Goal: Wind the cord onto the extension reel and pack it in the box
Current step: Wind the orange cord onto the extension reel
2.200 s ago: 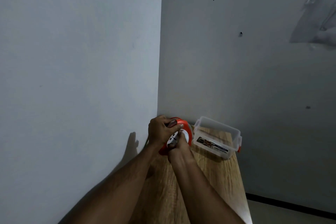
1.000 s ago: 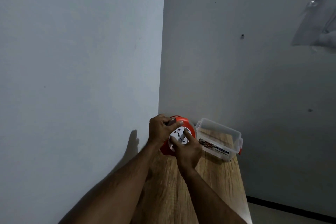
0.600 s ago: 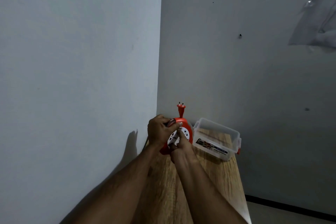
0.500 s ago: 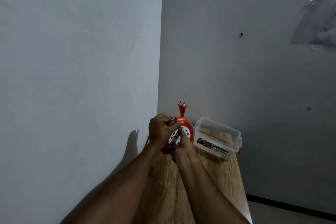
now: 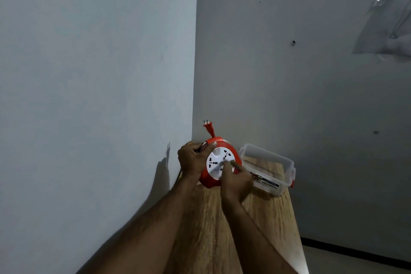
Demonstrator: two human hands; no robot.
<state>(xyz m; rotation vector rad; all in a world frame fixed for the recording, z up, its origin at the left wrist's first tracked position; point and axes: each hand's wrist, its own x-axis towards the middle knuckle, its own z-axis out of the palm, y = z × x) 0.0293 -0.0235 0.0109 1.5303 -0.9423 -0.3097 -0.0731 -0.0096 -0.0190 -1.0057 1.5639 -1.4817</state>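
Note:
A round orange extension reel (image 5: 208, 179) with a white socket face (image 5: 216, 163) is held upright above the far end of the wooden table (image 5: 224, 236). My left hand (image 5: 191, 160) grips its top left rim. My right hand (image 5: 236, 182) pinches a small handle on the white face. The orange plug (image 5: 209, 128) sticks up from the reel's top, prongs upward. No loose cord shows. A clear plastic box (image 5: 269, 169) with red clips and a label stands open just right of the reel.
The table end sits in a corner, with a pale wall on the left and a grey wall behind. The table's right edge drops to the floor. A clear plastic sheet (image 5: 387, 18) hangs at the upper right.
My right hand has swung round the white face from its lower left to its right side. The plug, out of sight a second ago, now stands up above the reel's top.

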